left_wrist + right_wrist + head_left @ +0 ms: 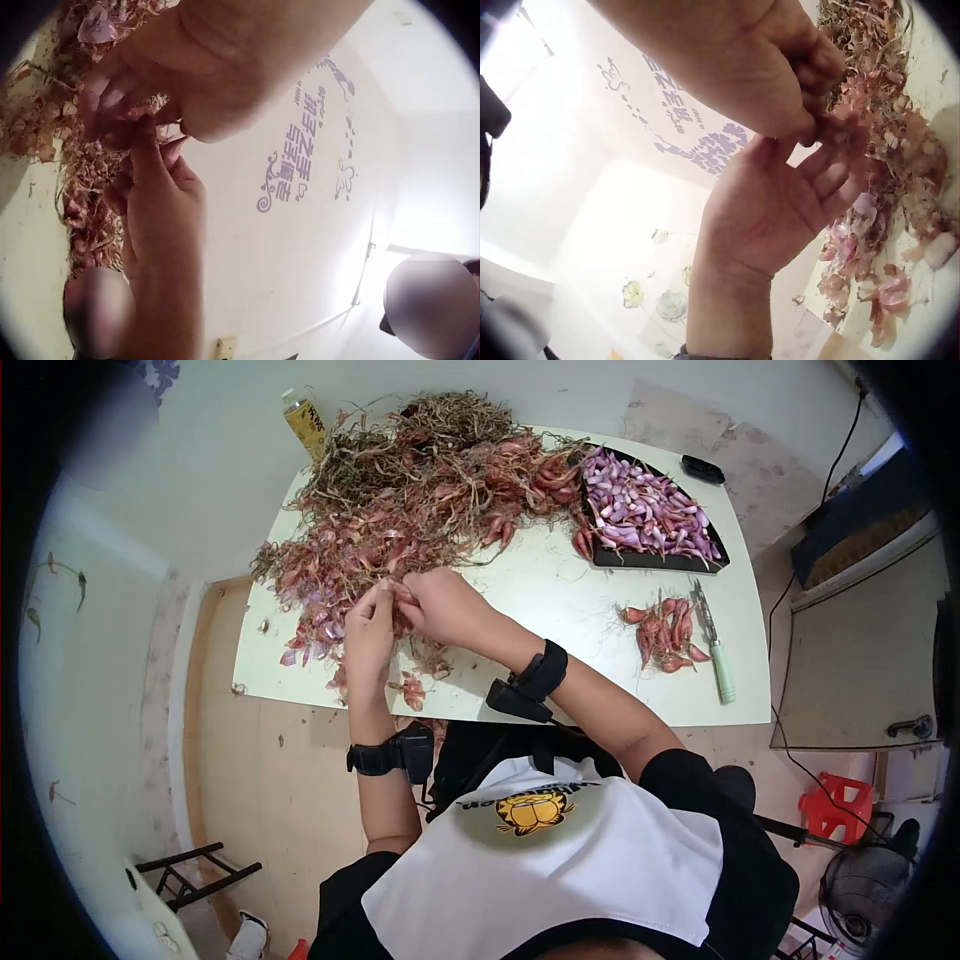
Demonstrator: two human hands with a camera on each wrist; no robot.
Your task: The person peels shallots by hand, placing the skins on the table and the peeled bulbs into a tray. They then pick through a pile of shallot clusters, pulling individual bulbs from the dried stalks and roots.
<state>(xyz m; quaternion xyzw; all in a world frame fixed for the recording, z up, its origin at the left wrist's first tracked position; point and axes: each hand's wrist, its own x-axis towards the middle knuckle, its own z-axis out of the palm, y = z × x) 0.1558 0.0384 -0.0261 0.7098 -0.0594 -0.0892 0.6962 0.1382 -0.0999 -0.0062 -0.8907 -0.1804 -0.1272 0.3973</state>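
Observation:
Both hands meet at the near edge of a heap of dried shallots (400,510). My left hand (370,630) pinches a small reddish shallot (133,113), largely hidden by the fingers. Thumb and fingers of my right hand (445,605) pinch at the same shallot from the other side. In the right wrist view the left hand (769,206) is turned palm up, its fingers beneath the right hand's (780,67) curled ones. Loose papery skins (315,640) lie beside and below the hands.
A black tray (655,560) of peeled purple shallots stands at the right back. In front of it lie a small pile of reddish shallots (663,635) and a knife with a green handle (724,675). A yellow bottle (305,425) stands behind the heap; a black object (703,469) sits near the back-right corner.

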